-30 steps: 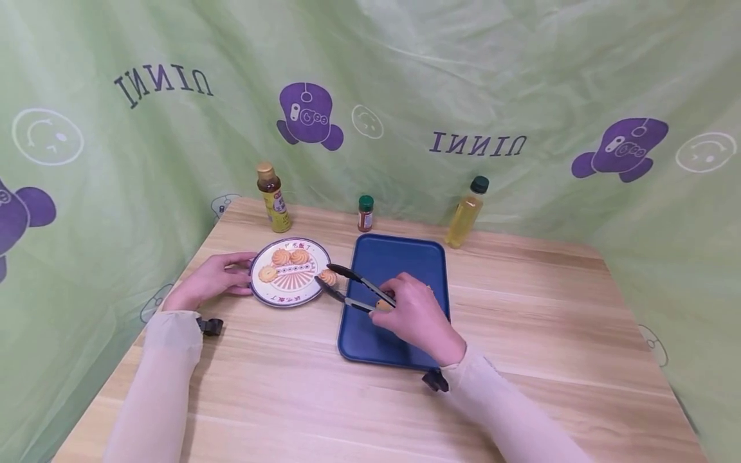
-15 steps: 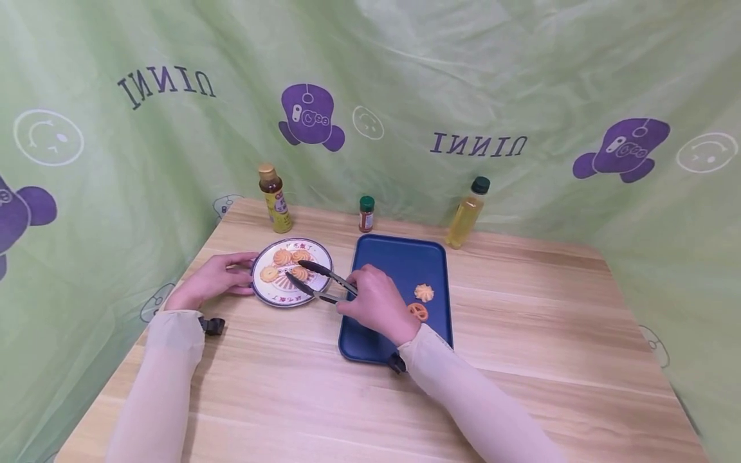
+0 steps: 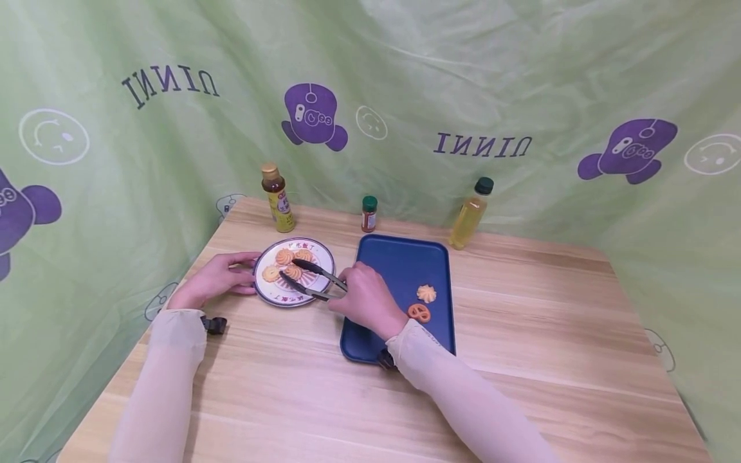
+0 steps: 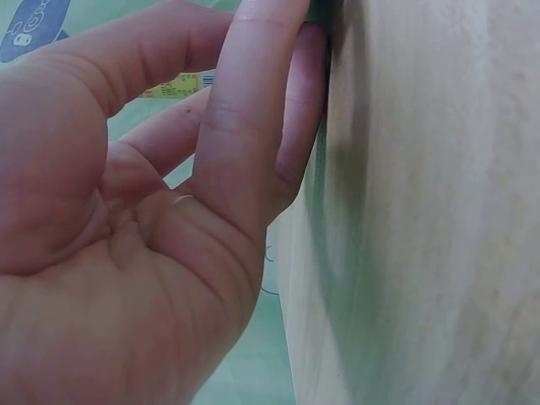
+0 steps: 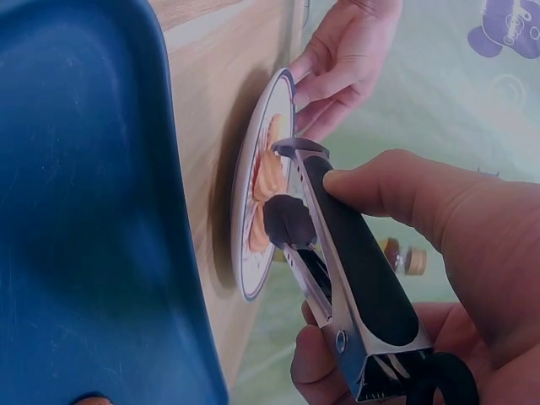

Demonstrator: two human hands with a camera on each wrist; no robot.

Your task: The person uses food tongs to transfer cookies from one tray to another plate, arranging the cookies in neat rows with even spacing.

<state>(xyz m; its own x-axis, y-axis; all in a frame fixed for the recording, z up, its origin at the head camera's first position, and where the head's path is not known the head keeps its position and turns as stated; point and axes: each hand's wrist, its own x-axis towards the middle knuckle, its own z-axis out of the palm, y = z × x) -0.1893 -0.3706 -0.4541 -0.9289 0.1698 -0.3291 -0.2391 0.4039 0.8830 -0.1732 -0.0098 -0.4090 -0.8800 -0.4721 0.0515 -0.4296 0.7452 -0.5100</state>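
My left hand (image 3: pixel 217 280) is at the left rim of a white plate (image 3: pixel 283 297) with a blue edge, its digits loosely bent and spread against the rim. In the left wrist view, the palm faces the camera and the lower fingers are close to the tabletop. My right hand (image 3: pixel 370 299) grips black-and-silver tongs (image 3: pixel 324 296) by the handles. The tong tips are apart over the plate, on either side of a swirled cookie (image 3: pixel 292 272). Several cookies (image 5: pixel 268 177) sit grouped on the plate. In the right wrist view, the thumb presses one tong handle.
A blue tray (image 3: pixel 399 263), partly covered by my right forearm, bears a star-shaped cookie (image 3: pixel 426 294) and a pretzel cookie (image 3: pixel 419 313). Along the back stand a yellow-labelled bottle (image 3: pixel 282 209), a green-capped spice jar (image 3: pixel 368 215) and an oil bottle (image 3: pixel 469 218) before a green curtain (image 3: pixel 405 83).
My right hand has moved left from the tray to the plate, carrying a cookie in the tongs. That cookie now sits among the others, and the tong tips have parted. The left hand stays at the rim.
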